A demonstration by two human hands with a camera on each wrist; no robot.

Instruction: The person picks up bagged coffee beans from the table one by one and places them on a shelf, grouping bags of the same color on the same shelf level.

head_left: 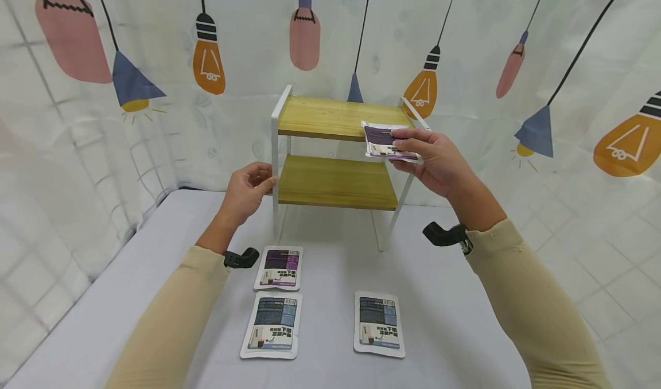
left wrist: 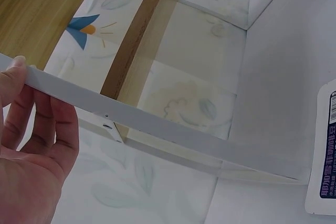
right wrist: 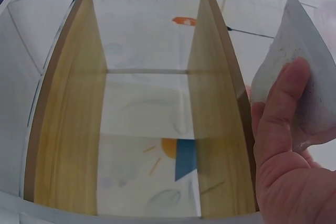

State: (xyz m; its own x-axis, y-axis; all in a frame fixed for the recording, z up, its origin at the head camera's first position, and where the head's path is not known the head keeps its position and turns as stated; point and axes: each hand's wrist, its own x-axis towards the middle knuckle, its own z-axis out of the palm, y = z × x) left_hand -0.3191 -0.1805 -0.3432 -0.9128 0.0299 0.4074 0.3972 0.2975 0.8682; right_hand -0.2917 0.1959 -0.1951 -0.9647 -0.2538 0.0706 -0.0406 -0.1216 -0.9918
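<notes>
A two-tier shelf rack with wooden boards (head_left: 335,116) and a white metal frame (head_left: 275,148) stands on the table. My left hand (head_left: 247,189) pinches the frame's left front post, thumb on one side and curled fingers on the other, as the left wrist view shows on the post (left wrist: 157,121). In my right hand (head_left: 434,162) is a flat white pouch with a purple label (head_left: 379,136), held between thumb and fingers. It overlaps the upper board's front right corner in the head view. The right wrist view shows the pouch's plain back (right wrist: 317,98) beside the upper board (right wrist: 228,77).
On the white tabletop (head_left: 325,331), a purple-labelled pouch (head_left: 279,268) lies before the rack's left leg. Nearer me are two blue-labelled pouches, one on the left (head_left: 272,326) and one on the right (head_left: 379,325). A lamp-patterned curtain (head_left: 248,45) hangs behind.
</notes>
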